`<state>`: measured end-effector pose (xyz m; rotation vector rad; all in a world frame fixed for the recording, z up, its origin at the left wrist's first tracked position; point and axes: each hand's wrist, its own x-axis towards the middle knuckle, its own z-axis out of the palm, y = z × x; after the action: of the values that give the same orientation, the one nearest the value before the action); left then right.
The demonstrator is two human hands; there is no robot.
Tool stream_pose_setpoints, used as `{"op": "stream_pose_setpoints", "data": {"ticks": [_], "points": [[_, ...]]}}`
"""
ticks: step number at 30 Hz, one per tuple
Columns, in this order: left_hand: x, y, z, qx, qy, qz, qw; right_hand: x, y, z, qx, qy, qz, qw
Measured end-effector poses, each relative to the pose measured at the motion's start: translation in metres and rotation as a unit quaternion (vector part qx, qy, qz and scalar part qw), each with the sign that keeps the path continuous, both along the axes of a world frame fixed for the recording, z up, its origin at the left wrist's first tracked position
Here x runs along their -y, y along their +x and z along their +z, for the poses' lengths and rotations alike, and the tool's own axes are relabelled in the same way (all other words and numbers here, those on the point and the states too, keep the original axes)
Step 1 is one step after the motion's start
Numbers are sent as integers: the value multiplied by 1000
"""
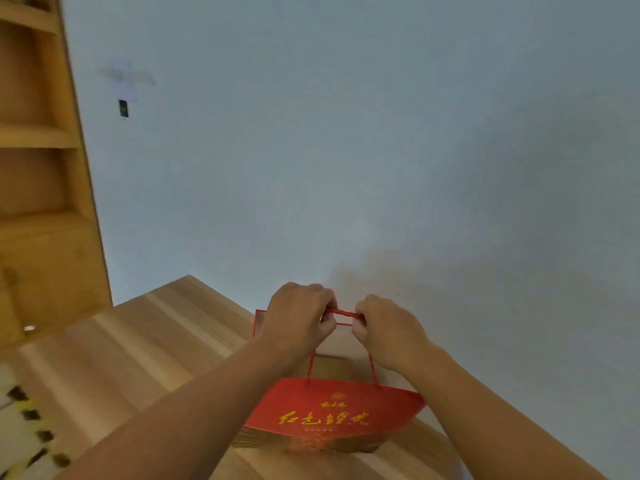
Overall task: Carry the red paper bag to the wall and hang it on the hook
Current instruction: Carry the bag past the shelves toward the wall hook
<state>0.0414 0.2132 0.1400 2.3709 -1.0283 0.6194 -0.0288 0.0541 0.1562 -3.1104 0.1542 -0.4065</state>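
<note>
The red paper bag (pixel 332 410) with yellow lettering hangs below my hands, close to the pale wall (pixel 346 150). Its red cord handles (pixel 344 314) stretch between my two fists. My left hand (pixel 298 317) grips the cords on the left and my right hand (pixel 388 330) grips them on the right, both shut. High on the wall at the upper left sits a small dark object (pixel 123 108) under a blurred pale patch; whether it is the hook I cannot tell.
A wooden shelf unit (pixel 38 168) stands against the wall at the left. A wooden surface (pixel 138 341) lies under the bag and runs up to the wall. A pale patterned patch (pixel 24 427) shows at the lower left.
</note>
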Motion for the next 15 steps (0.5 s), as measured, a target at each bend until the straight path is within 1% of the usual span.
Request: {"op": "stream_pose_setpoints", "data": {"ticks": [6,8,12,15], "points": [[-104,-7,6,-18,-5,117,993,-85,23,3,51,12,125,991],[-140,-10,8,-28,-5,161,987,-116,34,1,61,34,152,986],[-214,-16,5,-25,10,244,969,-189,54,-3,56,81,227,969],[-273,-19,2,-10,30,301,953,-247,69,-4,45,97,278,954]]}}
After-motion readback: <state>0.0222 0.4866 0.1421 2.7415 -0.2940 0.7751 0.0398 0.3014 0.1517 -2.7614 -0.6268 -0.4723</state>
